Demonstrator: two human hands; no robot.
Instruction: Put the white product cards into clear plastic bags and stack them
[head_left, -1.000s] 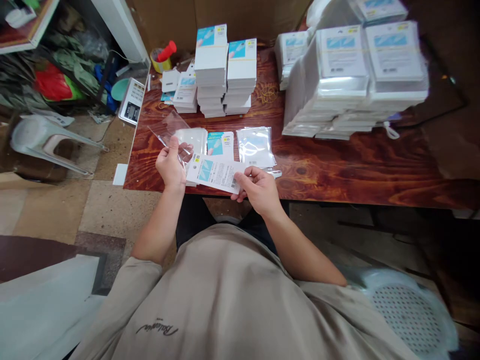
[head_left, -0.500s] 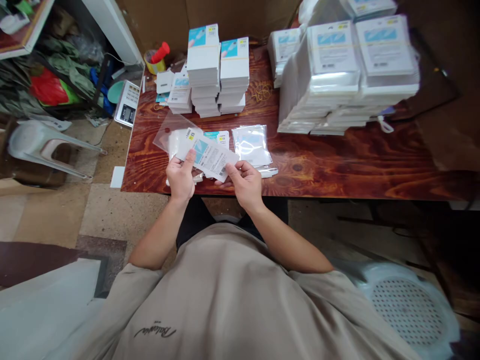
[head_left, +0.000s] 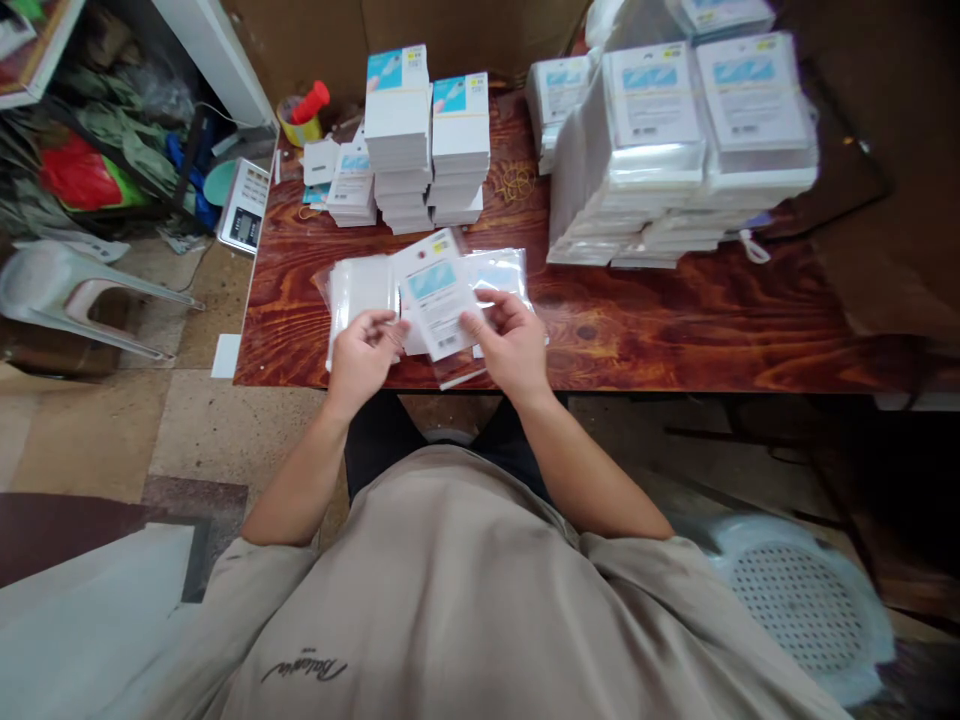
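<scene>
Printed card [head_left: 437, 295] lies long axis near-to-far between both hands, left hand [head_left: 362, 357] and right hand [head_left: 510, 345] fingers pinching its near side edges, clear sleeve [head_left: 457, 372] beneath.

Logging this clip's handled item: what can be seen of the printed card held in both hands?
The printed card is a white, paper-like rectangle with a light-blue picture panel near its top, a yellow corner mark, fine print and a barcode. It is held tilted above the wooden table's near edge, inside a clear sleeve. The left hand and right hand pinch its lower sides.
</scene>
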